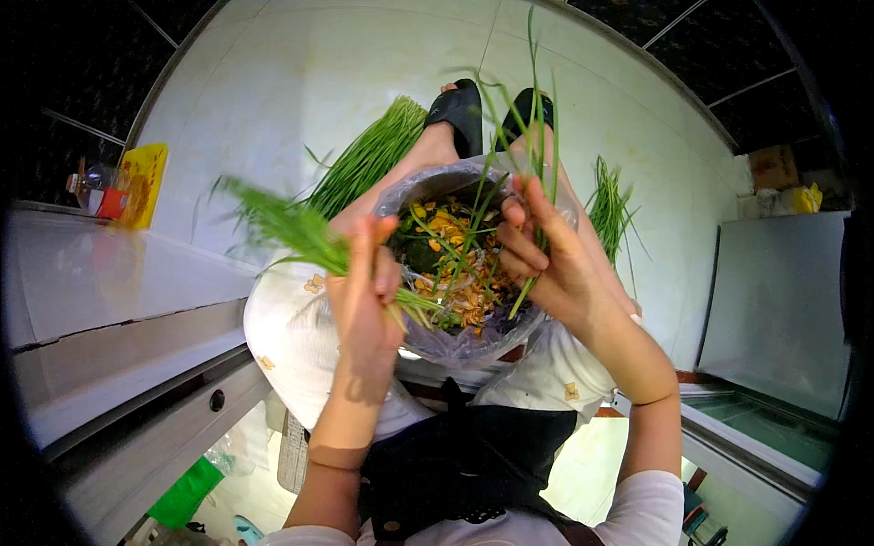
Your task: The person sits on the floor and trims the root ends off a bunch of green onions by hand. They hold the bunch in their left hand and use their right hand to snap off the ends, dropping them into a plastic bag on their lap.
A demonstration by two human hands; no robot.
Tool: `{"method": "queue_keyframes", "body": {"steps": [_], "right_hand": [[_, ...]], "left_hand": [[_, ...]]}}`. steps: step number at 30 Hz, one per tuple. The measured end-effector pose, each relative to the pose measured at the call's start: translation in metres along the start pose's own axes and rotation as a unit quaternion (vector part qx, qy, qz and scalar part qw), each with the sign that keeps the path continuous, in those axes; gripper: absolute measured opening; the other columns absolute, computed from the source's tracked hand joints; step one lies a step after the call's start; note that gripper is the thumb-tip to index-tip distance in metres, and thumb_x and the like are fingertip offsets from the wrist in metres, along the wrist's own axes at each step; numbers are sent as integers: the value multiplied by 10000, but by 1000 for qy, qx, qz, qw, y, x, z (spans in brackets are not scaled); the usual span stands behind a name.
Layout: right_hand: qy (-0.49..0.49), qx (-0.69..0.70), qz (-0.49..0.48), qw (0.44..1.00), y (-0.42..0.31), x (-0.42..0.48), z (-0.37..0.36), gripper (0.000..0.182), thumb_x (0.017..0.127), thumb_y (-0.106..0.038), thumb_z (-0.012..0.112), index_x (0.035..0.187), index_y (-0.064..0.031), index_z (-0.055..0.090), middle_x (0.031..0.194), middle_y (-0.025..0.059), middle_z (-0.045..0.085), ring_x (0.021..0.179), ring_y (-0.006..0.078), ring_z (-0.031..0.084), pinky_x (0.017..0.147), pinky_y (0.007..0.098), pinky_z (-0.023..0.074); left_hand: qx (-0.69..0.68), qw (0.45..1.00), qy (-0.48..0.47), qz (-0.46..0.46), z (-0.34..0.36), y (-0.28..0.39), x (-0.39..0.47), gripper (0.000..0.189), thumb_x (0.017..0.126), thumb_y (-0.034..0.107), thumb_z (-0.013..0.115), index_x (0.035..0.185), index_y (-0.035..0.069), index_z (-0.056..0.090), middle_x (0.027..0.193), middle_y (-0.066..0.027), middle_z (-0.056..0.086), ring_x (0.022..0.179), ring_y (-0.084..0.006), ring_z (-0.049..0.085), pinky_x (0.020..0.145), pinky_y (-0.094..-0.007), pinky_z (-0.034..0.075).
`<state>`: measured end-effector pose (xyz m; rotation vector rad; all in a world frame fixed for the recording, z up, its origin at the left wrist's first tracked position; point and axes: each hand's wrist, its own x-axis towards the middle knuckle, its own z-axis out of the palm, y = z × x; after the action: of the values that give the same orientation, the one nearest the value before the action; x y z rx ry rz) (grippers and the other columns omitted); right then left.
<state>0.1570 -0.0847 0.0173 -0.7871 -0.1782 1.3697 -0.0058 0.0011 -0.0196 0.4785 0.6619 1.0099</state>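
A bunch of green chives [287,222] is gripped in my left hand [365,293], stem ends towards the bin and leaf tips out to the left, blurred. My right hand [563,263] pinches a few loose chive blades [555,130] over the bin's right side; their tips reach up past the sandals. Between my knees stands a bin lined with a clear plastic bag [464,351]. Inside lie orange-yellow peels or scraps [471,300], dark green scraps and stray chive blades. A large pile of chives [372,157] rests on the floor beyond my left knee; a smaller pile [610,211] lies right.
Black sandals [456,112] are on my feet, on the pale tiled floor [273,89]. At left stand a yellow packet [147,184] and a clear bottle [95,188]. A grey cabinet or appliance [778,300] is at right. Behind lie a door frame [171,423] and a green bag [186,493].
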Motion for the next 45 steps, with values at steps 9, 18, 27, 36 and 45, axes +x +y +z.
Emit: {"method": "queue_keyframes", "body": {"steps": [9, 18, 27, 36, 45], "right_hand": [[-20, -68, 79, 994, 33, -3, 1, 265, 881, -293, 529, 1030, -75, 548, 797, -32, 515, 445, 7, 273, 397, 163, 187], [57, -188, 25, 980, 38, -5, 7, 235, 816, -265, 627, 934, -69, 572, 674, -60, 498, 478, 0, 343, 409, 166, 228], [55, -269, -117, 954, 16, -7, 20, 220, 806, -166, 645, 970, -22, 616, 605, -74, 465, 517, -11, 390, 441, 170, 276], [13, -300, -66, 952, 19, -4, 18, 217, 786, -131, 655, 951, 1, 607, 633, -50, 516, 482, 5, 388, 445, 177, 289], [64, -138, -17, 988, 2, 6, 11, 231, 821, -183, 587, 1003, -54, 527, 547, -86, 301, 450, 11, 247, 424, 184, 181]], "left_hand": [[69, 992, -88, -52, 33, -14, -13, 270, 862, 176, 568, 1014, -47, 558, 966, -144, 624, 461, -34, 412, 403, -149, 282], [16, 994, -73, -75, 21, -7, -11, 210, 885, 123, 515, 1038, -18, 547, 788, -57, 590, 461, -13, 347, 413, -143, 248], [109, 990, -53, -74, 22, 2, -20, 184, 840, 88, 582, 995, -11, 578, 795, -73, 625, 476, -16, 384, 417, -149, 267], [273, 959, -64, 27, 21, -10, -25, 177, 814, 84, 620, 944, -37, 615, 860, -67, 635, 710, -90, 573, 631, -217, 462], [179, 969, -80, -149, 5, -8, -33, 232, 827, 123, 608, 1016, -3, 565, 777, -45, 603, 497, -20, 415, 413, -152, 273]]}}
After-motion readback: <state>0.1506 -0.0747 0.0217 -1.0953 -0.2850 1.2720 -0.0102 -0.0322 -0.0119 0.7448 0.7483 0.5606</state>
